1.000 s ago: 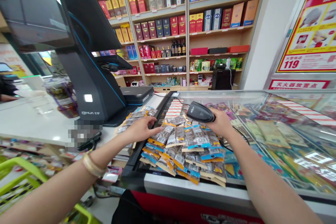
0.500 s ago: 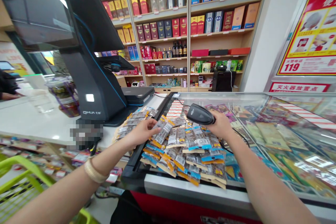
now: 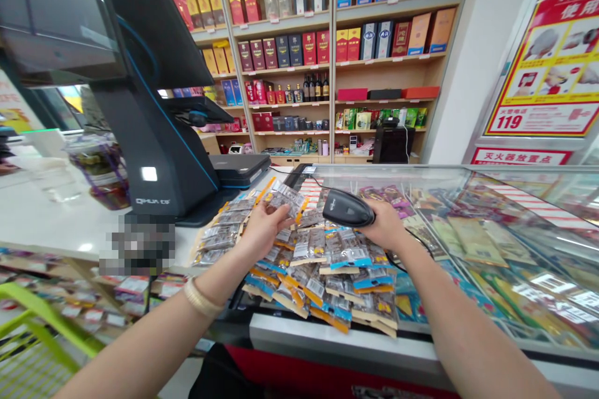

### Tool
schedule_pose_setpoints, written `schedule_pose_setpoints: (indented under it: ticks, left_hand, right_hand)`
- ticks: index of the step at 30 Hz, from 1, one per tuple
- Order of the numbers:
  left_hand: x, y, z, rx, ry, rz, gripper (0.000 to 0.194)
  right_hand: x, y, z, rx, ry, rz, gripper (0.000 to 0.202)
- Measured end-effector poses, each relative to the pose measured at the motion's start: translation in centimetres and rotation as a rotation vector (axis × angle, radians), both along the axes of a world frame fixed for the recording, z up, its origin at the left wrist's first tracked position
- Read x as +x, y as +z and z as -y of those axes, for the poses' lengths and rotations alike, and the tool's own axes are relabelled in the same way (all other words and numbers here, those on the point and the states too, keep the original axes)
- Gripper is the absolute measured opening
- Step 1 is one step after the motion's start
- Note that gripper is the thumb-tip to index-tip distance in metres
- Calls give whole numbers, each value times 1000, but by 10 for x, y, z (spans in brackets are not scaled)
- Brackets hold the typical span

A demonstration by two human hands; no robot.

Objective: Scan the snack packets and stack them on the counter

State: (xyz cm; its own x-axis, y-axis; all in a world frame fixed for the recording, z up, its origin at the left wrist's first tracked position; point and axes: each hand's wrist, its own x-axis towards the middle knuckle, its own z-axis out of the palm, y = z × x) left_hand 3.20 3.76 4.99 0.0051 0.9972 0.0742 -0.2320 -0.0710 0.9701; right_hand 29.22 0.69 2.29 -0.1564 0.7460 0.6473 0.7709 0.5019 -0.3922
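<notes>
My right hand [image 3: 386, 224] is wrapped round the rear of a black barcode scanner [image 3: 347, 207], whose head points left over a heap of packets. My left hand [image 3: 262, 229] has its fingers closed on a clear snack packet [image 3: 291, 198] with an orange edge, at the left of the heap; the thumb's grip is partly hidden. Below both hands, many snack packets [image 3: 311, 274] with orange or blue strips and barcodes overlap on the glass freezer top [image 3: 449, 174]. A second group of packets [image 3: 218, 238] lies to the left, on the counter side.
A black point-of-sale terminal [image 3: 163, 156] stands on the white counter [image 3: 60, 221] at left, with plastic jars [image 3: 100, 168] beside it. A lime shopping basket [image 3: 42, 312] is at lower left. Boxed bottles fill the shelves [image 3: 290, 25] behind. The scanner's cable [image 3: 423, 243] trails beside my right hand.
My left hand has moved left and up with the snack packet, from the heap's left edge toward the counter-side group. The scanner stays over the heap. The view has shifted slightly.
</notes>
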Motion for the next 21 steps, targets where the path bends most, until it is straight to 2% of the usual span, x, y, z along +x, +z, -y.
schedule_pose_setpoints:
  ticks: [9, 13, 16, 18, 21]
  left_hand:
    - [6, -1, 3, 75, 2, -31, 43]
    - [-3, 3, 1, 52, 39, -8, 38]
    - [-24, 12, -13, 43, 81, 40, 29]
    - [-45, 16, -30, 13, 169, 62, 23]
    - [-79, 18, -58, -131, 313, 18, 18]
  right_hand:
    - [-6, 5, 4, -34, 13, 4, 25]
    - [-4, 2, 2, -53, 27, -7, 24]
    - [-1, -1, -1, -46, 3, -1, 21]
    - [1, -3, -3, -33, -14, 3, 19]
    - [3, -5, -5, -21, -14, -6, 22]
